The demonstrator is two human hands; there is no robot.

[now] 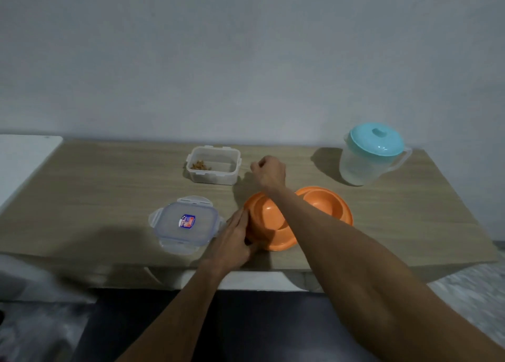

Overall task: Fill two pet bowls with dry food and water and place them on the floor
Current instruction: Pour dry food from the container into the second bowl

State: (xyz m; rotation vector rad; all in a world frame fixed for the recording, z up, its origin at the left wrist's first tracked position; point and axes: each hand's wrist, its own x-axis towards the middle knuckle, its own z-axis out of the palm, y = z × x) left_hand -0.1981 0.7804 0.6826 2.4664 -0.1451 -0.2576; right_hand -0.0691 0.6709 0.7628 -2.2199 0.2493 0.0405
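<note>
Two orange pet bowls stand side by side on the wooden table (pixel 109 184). My left hand (pixel 235 238) grips the near-left rim of the left bowl (pixel 269 219), which looks empty. The right bowl (pixel 325 206) is partly hidden behind my right forearm. My right hand (pixel 269 171) hovers as a closed fist between the bowls and a clear plastic container (pixel 214 167); anything inside the fist is hidden. The container is open, with a little brown dry food in its left corner. A clear water pitcher (pixel 369 156) with a teal lid stands at the far right.
The container's clear lid (pixel 185 223), with a blue seal and a sticker, lies flat left of my left hand. A white surface (pixel 24 159) adjoins the table's left end. A plain wall runs behind the table. Dark floor lies below the near edge.
</note>
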